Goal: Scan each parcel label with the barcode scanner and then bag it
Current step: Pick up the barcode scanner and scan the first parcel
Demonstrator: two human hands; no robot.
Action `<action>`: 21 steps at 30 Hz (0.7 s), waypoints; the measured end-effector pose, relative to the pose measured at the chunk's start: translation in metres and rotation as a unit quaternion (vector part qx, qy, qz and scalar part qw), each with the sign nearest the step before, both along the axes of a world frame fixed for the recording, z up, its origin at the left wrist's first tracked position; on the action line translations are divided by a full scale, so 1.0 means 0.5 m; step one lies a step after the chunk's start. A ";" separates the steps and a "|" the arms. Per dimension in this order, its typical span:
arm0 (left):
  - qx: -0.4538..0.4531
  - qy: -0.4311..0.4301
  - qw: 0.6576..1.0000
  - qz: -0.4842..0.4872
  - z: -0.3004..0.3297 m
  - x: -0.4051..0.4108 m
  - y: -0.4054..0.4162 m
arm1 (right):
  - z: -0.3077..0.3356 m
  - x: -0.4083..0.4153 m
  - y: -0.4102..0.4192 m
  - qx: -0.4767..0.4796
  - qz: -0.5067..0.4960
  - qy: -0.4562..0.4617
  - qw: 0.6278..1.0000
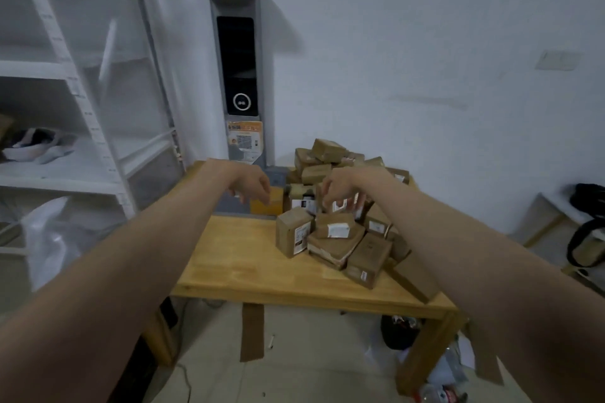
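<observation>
Where parcels (340,216) crowd right, left tabletop (235,258) lies bare.

Looking like a small parcel sorting room or courier pickup point. Showing it: a heap of brown cardboard parcels (340,216) with white labels lying on a wooden table (248,265), an upright grey scanner kiosk (237,75) standing against the bare white wall, white metal shelving (65,75) alongside, a large white plastic bag (52,239) sitting beneath.
</observation>
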State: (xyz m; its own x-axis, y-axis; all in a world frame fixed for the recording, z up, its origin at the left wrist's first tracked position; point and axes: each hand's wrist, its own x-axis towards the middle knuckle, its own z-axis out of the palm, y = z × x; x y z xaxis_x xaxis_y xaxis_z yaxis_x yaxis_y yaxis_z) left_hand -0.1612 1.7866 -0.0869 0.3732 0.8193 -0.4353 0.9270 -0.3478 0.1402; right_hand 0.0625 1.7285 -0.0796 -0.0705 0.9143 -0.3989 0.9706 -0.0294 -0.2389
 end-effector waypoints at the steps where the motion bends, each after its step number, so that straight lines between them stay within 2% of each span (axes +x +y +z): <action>1: -0.001 -0.002 1.000 -0.005 0.004 0.001 0.040 | 0.002 0.013 0.029 -0.001 -0.011 -0.001 1.000; 7: 0.015 -0.009 0.998 -0.056 0.004 0.062 0.242 | -0.029 0.087 0.184 0.017 -0.069 0.008 0.997; 11: -0.014 0.012 0.994 -0.106 -0.050 0.128 0.322 | -0.071 0.130 0.259 0.001 -0.120 0.030 0.992; 17: -0.055 0.007 0.990 -0.126 -0.138 0.208 0.465 | -0.169 0.196 0.384 -0.023 -0.184 0.078 0.980; 21: -0.074 0.009 0.988 -0.132 -0.191 0.266 0.567 | -0.248 0.240 0.474 -0.029 -0.183 0.092 0.978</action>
